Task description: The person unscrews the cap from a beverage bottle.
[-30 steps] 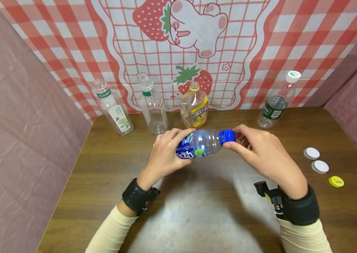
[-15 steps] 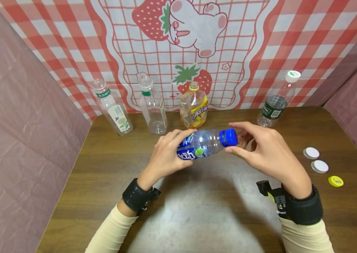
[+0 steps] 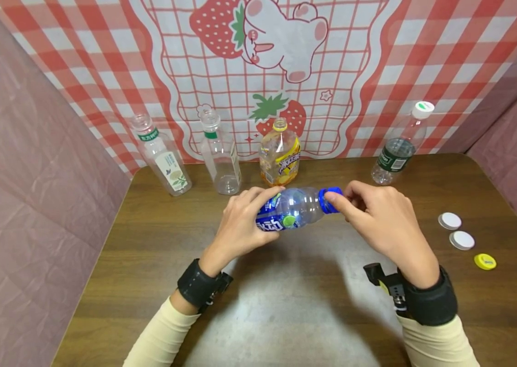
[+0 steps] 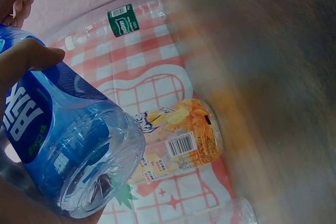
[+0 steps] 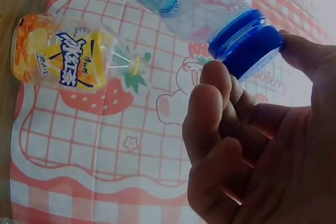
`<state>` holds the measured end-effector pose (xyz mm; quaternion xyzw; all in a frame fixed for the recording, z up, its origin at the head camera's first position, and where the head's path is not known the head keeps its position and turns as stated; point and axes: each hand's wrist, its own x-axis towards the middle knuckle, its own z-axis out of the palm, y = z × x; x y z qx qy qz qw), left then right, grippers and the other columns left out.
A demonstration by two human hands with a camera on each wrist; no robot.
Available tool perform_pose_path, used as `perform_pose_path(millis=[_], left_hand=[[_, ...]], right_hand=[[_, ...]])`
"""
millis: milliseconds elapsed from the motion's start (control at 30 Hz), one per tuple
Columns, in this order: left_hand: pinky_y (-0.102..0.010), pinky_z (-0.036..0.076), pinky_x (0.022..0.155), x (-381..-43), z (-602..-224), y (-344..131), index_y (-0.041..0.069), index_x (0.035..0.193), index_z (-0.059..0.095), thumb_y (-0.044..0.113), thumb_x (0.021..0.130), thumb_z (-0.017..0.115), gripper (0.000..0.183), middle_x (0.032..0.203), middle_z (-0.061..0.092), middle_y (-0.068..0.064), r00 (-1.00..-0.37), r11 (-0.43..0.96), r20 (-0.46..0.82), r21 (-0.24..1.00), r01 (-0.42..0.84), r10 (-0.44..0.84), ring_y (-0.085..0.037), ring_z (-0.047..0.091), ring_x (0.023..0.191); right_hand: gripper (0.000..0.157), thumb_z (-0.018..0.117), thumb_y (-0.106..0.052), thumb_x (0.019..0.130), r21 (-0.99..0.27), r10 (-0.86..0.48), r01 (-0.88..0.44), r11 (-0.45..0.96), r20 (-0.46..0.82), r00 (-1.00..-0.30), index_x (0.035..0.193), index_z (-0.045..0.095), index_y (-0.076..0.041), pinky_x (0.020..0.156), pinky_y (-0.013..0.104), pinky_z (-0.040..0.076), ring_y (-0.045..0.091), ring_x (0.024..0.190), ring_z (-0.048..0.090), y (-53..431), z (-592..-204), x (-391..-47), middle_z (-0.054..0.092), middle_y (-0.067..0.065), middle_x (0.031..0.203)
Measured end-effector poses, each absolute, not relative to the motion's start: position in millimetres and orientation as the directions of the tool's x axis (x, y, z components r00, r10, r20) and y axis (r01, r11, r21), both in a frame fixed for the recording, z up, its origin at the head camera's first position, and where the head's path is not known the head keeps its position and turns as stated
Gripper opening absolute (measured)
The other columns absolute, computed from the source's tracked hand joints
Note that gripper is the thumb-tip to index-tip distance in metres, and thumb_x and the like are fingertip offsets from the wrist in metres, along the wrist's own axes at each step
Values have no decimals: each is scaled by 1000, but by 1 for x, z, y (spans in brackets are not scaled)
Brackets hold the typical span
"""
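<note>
My left hand [image 3: 242, 219] comes in from the lower left, back upward, and its grip is wrapped round the labelled body of a blue-labelled bottle [image 3: 296, 206]. My right hand [image 3: 384, 216] comes in from the other side, wrist bent inward, and its grip is pinching the blue cap [image 5: 249, 51] between thumb and fingertips; in the right wrist view my other fingers curl below it. The cap sits on the bottle's neck. I have the bottle on its side, raised over the worktop [image 3: 134, 280], its base toward my left and its cap toward my right. Both forearms are in pale sleeves, with one black strap at each wrist.

Counting, I have five bottles: one in my hands and four standing along the back of the worktop. Of those four, two are clear with green neck bands, the left one [image 3: 166, 163] and the right one [image 3: 221, 163]; one is a yellow-labelled bottle [image 3: 280, 158]; one is a green-labelled bottle [image 3: 396, 153], well apart to the right. Three of the four have bare mouths; the green-labelled one wears a white cap. Three loose caps lie near one another beyond my right hand: two white, the farther one [image 3: 450, 220] and the nearer one [image 3: 462, 240], and one yellow cap [image 3: 485, 262].
</note>
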<state>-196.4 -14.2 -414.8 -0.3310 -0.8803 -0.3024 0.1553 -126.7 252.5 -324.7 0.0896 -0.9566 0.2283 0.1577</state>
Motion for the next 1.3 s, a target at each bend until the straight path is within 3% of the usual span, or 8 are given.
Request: perform_pose_path(millis=[200, 600, 933, 1100, 1200, 1300], left_hand=[[-48, 48, 97, -196, -414, -16, 28, 146, 57, 31, 62, 97, 93, 122, 66, -1, -739, 610, 473, 426, 669, 480, -22, 62, 112], [-47, 49, 96, -197, -415, -15, 28, 146, 57, 31, 62, 97, 93, 123, 67, -2, -744, 604, 456, 438, 666, 489, -23, 63, 113], [-46, 50, 96, -197, -415, -15, 29, 148, 53, 34, 65, 94, 93, 125, 66, 0, -756, 573, 430, 494, 654, 493, -20, 63, 116], [-46, 50, 95, -196, -414, -14, 29, 148, 54, 34, 65, 94, 92, 125, 66, -1, -754, 561, 439, 504, 657, 488, -19, 62, 116], [-47, 49, 96, -196, -413, -14, 29, 147, 54, 34, 65, 94, 92, 124, 66, -1, -745, 573, 453, 477, 667, 490, -20, 63, 114], [-47, 49, 96, -195, -413, -15, 29, 147, 55, 35, 65, 95, 92, 122, 66, 0, -733, 595, 475, 435, 676, 486, -21, 63, 113]], right_hand=[[29, 76, -39, 93, -415, -209, -353, 839, 352, -912, 107, 68, -14, 59, 25, 44, 8, 66, 56, 256, -323, -126, 66, -4, 76], [46, 84, -18, 86, -393, -336, -500, 772, 415, -845, 128, 68, -12, 61, 24, 52, 5, 70, 58, 261, -322, -127, 68, -4, 86], [57, 88, -14, 81, -439, -309, -504, 744, 443, -842, 133, 64, -12, 60, 20, 51, 5, 70, 59, 259, -321, -127, 69, -2, 85], [71, 90, -22, 79, -454, -269, -467, 759, 434, -860, 141, 57, -11, 59, 19, 49, 7, 69, 59, 259, -321, -125, 72, 2, 90], [57, 83, -33, 87, -455, -210, -408, 792, 424, -881, 135, 60, -12, 61, 22, 48, 9, 71, 61, 256, -321, -125, 74, 2, 93], [38, 75, -40, 94, -454, -145, -345, 822, 420, -896, 119, 65, -13, 61, 24, 46, 9, 71, 61, 252, -322, -125, 72, -1, 87]])
